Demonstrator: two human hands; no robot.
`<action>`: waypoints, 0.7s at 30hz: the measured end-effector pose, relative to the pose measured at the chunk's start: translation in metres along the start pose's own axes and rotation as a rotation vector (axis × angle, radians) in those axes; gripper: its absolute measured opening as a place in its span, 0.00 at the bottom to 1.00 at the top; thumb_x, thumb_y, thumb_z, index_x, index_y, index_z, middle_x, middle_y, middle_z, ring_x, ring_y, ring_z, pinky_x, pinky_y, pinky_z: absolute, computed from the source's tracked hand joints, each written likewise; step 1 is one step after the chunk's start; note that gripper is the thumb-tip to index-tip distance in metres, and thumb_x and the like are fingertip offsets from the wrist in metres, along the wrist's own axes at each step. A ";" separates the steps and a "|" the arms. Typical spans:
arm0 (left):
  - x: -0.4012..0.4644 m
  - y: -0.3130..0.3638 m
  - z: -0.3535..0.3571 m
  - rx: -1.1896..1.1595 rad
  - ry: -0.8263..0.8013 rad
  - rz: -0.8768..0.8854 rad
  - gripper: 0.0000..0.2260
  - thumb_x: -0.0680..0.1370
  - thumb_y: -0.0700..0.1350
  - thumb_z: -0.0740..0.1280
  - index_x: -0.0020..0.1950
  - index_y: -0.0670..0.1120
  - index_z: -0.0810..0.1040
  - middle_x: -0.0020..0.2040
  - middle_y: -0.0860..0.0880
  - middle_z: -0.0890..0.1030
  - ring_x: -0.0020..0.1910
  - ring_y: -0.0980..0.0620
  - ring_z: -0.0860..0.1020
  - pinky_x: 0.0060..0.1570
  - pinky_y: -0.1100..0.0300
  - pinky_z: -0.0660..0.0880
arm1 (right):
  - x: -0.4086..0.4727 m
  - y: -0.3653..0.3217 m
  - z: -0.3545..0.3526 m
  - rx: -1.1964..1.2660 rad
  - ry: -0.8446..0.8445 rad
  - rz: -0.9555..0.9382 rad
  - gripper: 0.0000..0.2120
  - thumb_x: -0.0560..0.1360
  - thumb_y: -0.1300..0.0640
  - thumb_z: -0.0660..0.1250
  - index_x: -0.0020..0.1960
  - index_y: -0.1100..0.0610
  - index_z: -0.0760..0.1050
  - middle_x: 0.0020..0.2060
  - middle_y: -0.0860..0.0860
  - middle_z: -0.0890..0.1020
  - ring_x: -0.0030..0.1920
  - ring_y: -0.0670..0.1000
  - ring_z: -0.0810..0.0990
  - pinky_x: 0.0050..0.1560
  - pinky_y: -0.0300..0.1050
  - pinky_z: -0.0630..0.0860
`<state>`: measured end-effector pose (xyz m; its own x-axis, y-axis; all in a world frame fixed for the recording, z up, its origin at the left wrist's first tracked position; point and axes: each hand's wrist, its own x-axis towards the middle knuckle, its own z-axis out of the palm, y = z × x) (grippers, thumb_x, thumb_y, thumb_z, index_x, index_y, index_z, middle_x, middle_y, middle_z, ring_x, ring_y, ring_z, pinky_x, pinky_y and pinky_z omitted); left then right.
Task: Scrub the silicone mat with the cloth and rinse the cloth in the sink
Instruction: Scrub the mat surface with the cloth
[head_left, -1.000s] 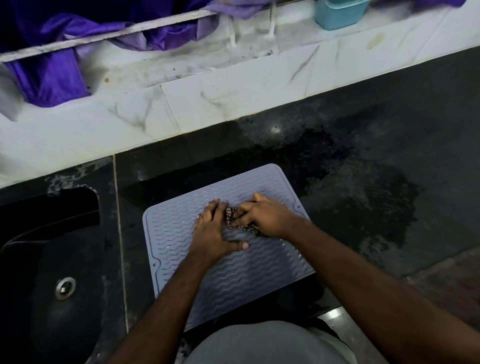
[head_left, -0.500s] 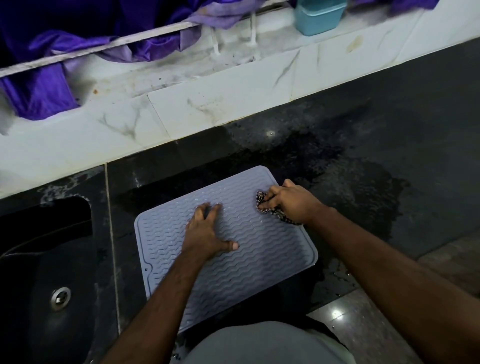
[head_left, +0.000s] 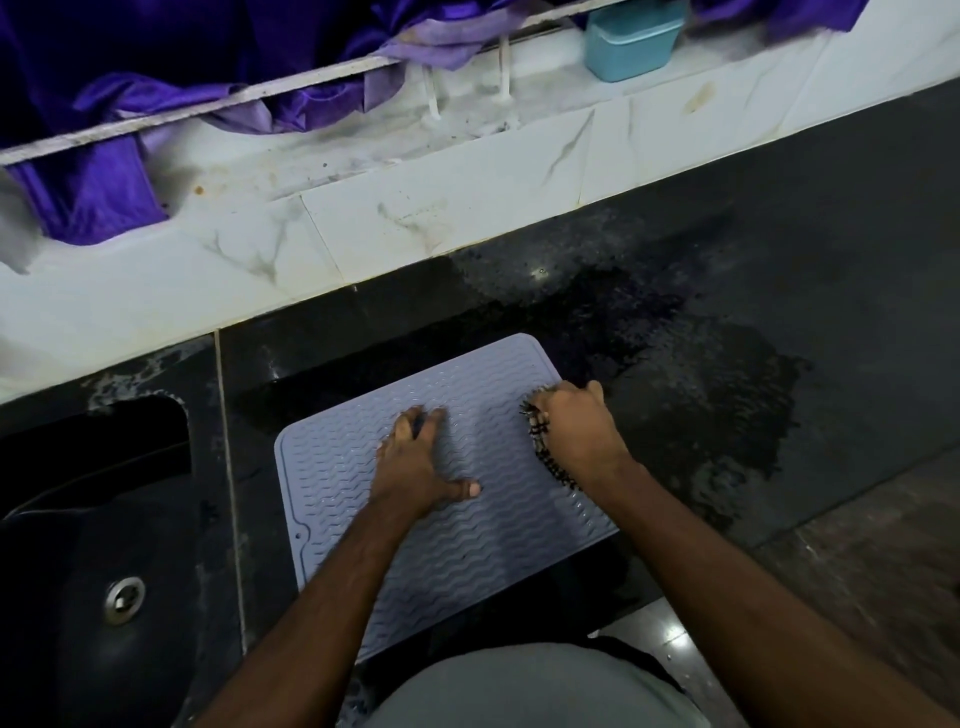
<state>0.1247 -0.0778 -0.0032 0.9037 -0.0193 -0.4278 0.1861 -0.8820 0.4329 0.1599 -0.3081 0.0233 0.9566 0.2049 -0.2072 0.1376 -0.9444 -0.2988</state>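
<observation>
Two hands work the ridged grey silicone mat (head_left: 447, 499): left hand (head_left: 415, 462) flat, fingers spread; right hand (head_left: 576, 436) fingers clench the dark patterned cloth (head_left: 543, 441) at the mat's right edge; the black sink (head_left: 104, 545) lies at the bench's left end.

Left hand (head_left: 415, 462) lies flat, palm down, fingers together, thumb splayed; right hand (head_left: 574, 426) is curled into a fist; both forearms reach forward

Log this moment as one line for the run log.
step: scrubbing | right hand: cloth on silicone mat right edge | left hand: flat, bracing mat | sink: unused
</observation>
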 end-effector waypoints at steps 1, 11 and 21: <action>0.000 0.000 0.000 -0.005 0.003 -0.001 0.56 0.62 0.66 0.80 0.82 0.59 0.51 0.81 0.51 0.46 0.80 0.41 0.51 0.78 0.43 0.56 | -0.001 -0.007 -0.003 0.037 0.033 -0.047 0.18 0.79 0.62 0.60 0.65 0.51 0.77 0.60 0.52 0.77 0.58 0.58 0.72 0.62 0.51 0.68; 0.002 0.001 0.002 0.026 0.024 0.026 0.58 0.62 0.67 0.80 0.83 0.53 0.51 0.81 0.47 0.49 0.79 0.43 0.54 0.78 0.44 0.55 | 0.012 -0.036 0.041 0.023 -0.054 -0.376 0.20 0.81 0.50 0.63 0.73 0.45 0.72 0.74 0.46 0.70 0.65 0.57 0.66 0.66 0.55 0.69; 0.007 0.020 -0.009 0.114 -0.015 -0.122 0.58 0.59 0.61 0.83 0.80 0.54 0.54 0.78 0.47 0.55 0.78 0.43 0.57 0.75 0.38 0.57 | 0.020 0.015 0.034 -0.039 0.064 -0.343 0.20 0.81 0.47 0.55 0.68 0.45 0.77 0.70 0.47 0.75 0.61 0.59 0.71 0.60 0.56 0.75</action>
<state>0.1384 -0.0911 0.0095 0.8713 0.0848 -0.4834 0.2481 -0.9259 0.2848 0.1725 -0.3090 -0.0173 0.8668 0.4970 -0.0420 0.4625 -0.8324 -0.3052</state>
